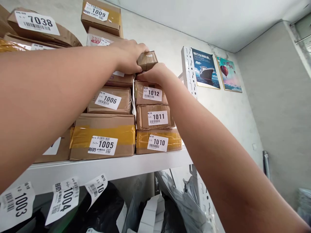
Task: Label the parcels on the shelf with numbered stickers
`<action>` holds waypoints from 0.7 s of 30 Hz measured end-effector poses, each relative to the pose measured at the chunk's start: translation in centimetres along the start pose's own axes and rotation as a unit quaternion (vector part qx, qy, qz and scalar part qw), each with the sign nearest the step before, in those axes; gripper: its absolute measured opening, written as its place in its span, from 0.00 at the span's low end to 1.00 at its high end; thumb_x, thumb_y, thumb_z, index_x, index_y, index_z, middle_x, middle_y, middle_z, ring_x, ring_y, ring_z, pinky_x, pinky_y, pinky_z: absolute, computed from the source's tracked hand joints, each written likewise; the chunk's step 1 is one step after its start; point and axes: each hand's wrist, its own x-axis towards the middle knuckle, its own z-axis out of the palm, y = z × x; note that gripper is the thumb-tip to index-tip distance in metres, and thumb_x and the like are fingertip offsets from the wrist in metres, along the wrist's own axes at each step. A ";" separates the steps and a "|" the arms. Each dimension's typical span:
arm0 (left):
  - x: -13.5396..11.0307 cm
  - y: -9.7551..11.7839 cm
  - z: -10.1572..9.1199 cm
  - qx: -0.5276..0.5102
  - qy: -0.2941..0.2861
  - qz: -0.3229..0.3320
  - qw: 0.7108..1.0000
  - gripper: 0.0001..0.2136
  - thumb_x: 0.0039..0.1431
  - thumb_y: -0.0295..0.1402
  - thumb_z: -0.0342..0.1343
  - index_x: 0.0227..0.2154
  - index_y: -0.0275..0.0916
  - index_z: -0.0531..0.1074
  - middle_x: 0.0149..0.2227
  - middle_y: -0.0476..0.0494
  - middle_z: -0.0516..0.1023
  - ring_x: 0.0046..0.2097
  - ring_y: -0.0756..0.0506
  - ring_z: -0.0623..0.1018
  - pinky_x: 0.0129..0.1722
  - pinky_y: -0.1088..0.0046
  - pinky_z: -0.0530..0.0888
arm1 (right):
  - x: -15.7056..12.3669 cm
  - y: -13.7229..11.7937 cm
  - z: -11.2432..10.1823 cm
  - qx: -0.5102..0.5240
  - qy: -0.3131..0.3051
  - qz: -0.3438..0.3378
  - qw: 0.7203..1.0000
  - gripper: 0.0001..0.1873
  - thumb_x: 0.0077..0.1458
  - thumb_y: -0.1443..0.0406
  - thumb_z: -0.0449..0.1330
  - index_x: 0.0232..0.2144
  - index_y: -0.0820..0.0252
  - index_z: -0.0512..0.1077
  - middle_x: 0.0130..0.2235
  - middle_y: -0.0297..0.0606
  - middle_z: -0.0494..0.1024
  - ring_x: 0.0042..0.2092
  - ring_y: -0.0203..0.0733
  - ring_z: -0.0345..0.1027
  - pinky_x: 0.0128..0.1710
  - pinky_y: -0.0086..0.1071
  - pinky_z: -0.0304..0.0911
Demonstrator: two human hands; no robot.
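A small brown taped box [147, 60] sits at the top of a stack of cardboard parcels on a white shelf [109, 168]. My left hand [127, 55] grips its left side with curled fingers. My right hand [154, 73] holds it from below and in front, resting on the parcel labelled 1012 [150, 94]. Under that lie parcels 1011 [155, 117] and 1010 [159, 140]. Both forearms reach up across the view.
Parcels 1006 [109, 100] and 1005 [103, 137] are stacked to the left, 1009 [102, 16] and 7038 [39, 26] higher up. Black and grey bags [107, 207] fill the shelf below, tagged 1003 and 1004. Two posters [205, 69] hang on the right wall.
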 end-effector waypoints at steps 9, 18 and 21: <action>0.3 -0.3 -0.9 -0.004 0.000 -0.011 1.000 0.34 0.55 0.37 0.61 0.65 0.48 0.57 0.57 0.40 0.70 0.57 0.31 0.71 0.54 0.51 0.72 | -2.0 0.7 -0.2 0.034 0.042 -0.014 0.998 0.34 0.44 0.54 0.70 0.47 0.60 0.60 0.40 0.41 0.69 0.53 0.61 0.68 0.46 0.51 0.67; -0.2 0.3 -0.9 -0.036 -0.026 -0.024 0.999 0.37 0.53 0.35 0.60 0.66 0.54 0.56 0.65 0.46 0.54 0.63 0.28 0.65 0.59 0.46 0.67 | -1.9 2.0 -1.0 0.029 0.043 0.020 0.998 0.34 0.35 0.54 0.75 0.37 0.58 0.60 0.36 0.38 0.70 0.40 0.48 0.70 0.35 0.38 0.69; -0.1 0.1 -0.6 -0.047 -0.027 -0.017 0.998 0.40 0.51 0.40 0.63 0.66 0.52 0.54 0.66 0.43 0.53 0.64 0.27 0.63 0.60 0.44 0.65 | -2.2 1.9 -1.1 0.040 0.049 0.038 0.997 0.36 0.34 0.54 0.76 0.39 0.58 0.59 0.37 0.37 0.70 0.40 0.46 0.70 0.34 0.35 0.67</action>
